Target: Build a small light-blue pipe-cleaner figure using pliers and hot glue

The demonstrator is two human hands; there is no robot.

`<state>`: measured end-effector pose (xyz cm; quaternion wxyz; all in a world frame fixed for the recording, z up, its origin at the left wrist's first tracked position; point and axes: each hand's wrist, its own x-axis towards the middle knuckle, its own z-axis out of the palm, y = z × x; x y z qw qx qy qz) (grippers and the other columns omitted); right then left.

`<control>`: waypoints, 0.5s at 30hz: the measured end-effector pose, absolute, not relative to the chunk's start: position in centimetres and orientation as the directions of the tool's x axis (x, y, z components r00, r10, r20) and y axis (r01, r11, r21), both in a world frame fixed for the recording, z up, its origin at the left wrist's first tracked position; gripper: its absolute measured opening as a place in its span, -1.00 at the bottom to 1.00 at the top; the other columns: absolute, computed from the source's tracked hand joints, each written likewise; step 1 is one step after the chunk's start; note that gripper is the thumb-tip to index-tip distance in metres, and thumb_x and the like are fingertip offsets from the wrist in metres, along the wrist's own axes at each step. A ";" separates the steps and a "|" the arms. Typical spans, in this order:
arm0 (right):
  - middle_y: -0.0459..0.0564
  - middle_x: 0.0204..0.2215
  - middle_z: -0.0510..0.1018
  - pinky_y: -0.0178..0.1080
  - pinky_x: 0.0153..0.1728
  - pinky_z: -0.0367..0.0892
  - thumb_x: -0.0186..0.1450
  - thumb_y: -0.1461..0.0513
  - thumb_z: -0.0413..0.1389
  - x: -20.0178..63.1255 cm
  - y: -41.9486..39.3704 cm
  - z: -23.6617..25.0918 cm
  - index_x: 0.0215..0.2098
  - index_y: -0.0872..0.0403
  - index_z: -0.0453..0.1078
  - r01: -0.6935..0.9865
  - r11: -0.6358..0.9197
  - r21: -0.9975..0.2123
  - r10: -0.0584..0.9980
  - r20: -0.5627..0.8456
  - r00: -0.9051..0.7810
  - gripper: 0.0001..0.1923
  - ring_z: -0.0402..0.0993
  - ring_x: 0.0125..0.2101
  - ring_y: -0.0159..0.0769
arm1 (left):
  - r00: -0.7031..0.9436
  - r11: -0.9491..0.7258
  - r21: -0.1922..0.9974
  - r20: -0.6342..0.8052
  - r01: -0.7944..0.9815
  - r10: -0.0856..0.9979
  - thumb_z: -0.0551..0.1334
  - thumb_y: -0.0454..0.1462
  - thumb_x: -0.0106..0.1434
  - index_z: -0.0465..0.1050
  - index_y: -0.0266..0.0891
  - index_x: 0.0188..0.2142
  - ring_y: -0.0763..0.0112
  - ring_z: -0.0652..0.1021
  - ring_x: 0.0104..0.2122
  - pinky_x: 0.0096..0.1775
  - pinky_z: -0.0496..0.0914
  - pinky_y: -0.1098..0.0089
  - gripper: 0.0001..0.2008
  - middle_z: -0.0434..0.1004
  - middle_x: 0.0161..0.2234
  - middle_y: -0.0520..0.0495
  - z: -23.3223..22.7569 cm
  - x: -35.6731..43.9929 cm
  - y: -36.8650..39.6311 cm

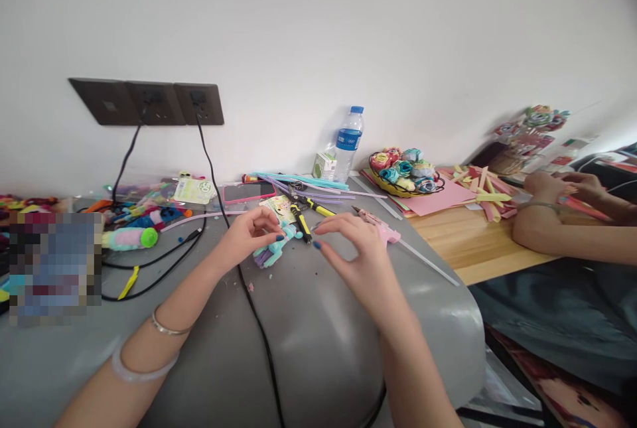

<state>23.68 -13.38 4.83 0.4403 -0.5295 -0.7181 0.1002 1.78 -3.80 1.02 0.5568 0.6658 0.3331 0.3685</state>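
My left hand (253,234) is curled with its thumb and index finger at a small light-blue and purple pipe-cleaner figure (271,252), and it seems to pinch the figure's upper part. Just to the right, my right hand (355,252) has its thumb and index fingertips close together with a small gap, and I see nothing between them. Yellow-and-black pliers (301,222) lie between and behind the hands. A pink glue gun (383,229) with a clear glue stick rests beyond my right hand.
A black cable (253,308) crosses the grey table. Behind stand a water bottle (350,139) and a small carton (324,166), near a phone (249,192) and blue pipe cleaners (303,180). At right, a basket of paper flowers (405,172) and another person's hands (562,189).
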 end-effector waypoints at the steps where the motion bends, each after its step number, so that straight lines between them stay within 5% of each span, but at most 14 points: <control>1: -0.02 -0.15 0.62 -0.06 0.00 0.22 0.33 0.31 0.15 23.1 -13.1 4.6 -0.19 -0.04 0.47 0.664 0.436 -0.608 0.855 0.510 -0.095 -0.87 0.51 -0.06 -0.13 | 0.512 -0.150 0.988 0.114 0.030 0.851 0.45 -0.09 0.08 0.35 -0.21 -0.30 0.39 0.57 -0.36 -0.33 0.41 0.43 -0.63 0.58 -0.36 -0.04 1.1 1.8 -3.9; 6: 0.00 -0.14 0.61 -0.08 -0.03 0.18 0.36 0.25 0.18 22.0 -12.1 3.5 -0.11 -0.05 0.48 0.595 0.523 -0.610 0.844 0.469 -0.261 -0.86 0.51 -0.07 -0.13 | 0.571 -0.137 0.989 0.078 0.062 0.817 0.43 -0.13 0.12 0.30 -0.19 -0.31 0.45 0.54 -0.41 -0.35 0.39 0.45 -0.66 0.56 -0.40 0.03 1.7 1.7 -4.5; 15: -0.07 -0.29 0.61 -0.15 -0.14 0.16 0.38 0.24 0.19 22.1 -12.0 3.4 -0.26 -0.02 0.52 0.537 0.555 -0.635 0.831 0.458 -0.316 -0.94 0.53 -0.22 -0.22 | 0.672 -0.130 0.987 0.035 0.092 0.740 0.40 -0.24 0.09 0.33 -0.21 -0.33 0.47 0.51 -0.45 -0.41 0.30 0.48 -0.74 0.56 -0.42 0.03 1.7 1.5 -4.8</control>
